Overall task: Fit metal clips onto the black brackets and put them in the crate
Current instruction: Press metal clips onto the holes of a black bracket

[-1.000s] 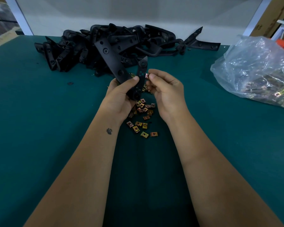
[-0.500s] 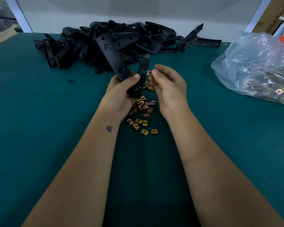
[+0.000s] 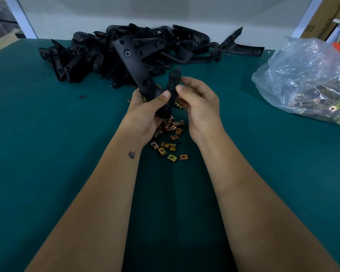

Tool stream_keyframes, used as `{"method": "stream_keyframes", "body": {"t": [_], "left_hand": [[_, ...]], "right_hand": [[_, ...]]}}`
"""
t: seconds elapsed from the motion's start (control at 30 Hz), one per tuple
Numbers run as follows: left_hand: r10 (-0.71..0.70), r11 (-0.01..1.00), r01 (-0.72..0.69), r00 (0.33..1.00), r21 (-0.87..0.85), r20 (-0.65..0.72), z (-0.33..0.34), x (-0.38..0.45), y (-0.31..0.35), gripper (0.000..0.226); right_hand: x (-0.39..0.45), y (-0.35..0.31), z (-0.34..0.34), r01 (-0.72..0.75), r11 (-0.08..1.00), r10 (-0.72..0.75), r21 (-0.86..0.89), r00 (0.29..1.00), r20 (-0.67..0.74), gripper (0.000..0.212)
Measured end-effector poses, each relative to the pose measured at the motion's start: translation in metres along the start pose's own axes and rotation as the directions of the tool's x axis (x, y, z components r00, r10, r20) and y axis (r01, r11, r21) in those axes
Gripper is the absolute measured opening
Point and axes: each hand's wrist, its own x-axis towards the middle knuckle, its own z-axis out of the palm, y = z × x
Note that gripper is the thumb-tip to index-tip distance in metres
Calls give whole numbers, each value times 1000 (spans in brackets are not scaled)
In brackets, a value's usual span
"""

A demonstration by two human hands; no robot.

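Fingers of the left hand (image 3: 145, 112) curl round the black V-shaped plastic bracket (image 3: 143, 75), steadying it; the right hand (image 3: 199, 107) pinches its short arm, above the loose brass-coloured metal clips (image 3: 170, 138). No crate visible.

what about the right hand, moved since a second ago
No: the right hand keeps its place above the loose clips, fingertips at the held bracket.
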Motion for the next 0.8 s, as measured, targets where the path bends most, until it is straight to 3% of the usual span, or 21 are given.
{"method": "stream_keyframes", "body": {"t": [0.43, 0.63, 0.8], "left_hand": [[29, 996, -39, 992, 81, 125, 1, -4, 2, 30], [25, 997, -32, 995, 74, 97, 1, -4, 1, 30], [45, 994, -37, 996, -99, 81, -2, -2, 3, 28]], "right_hand": [[-2, -3, 4, -36, 997, 32, 72, 997, 65, 24], [-2, -3, 4, 12, 999, -10, -47, 999, 42, 22], [0, 0, 3, 90, 973, -92, -211, 996, 0, 16]]}}
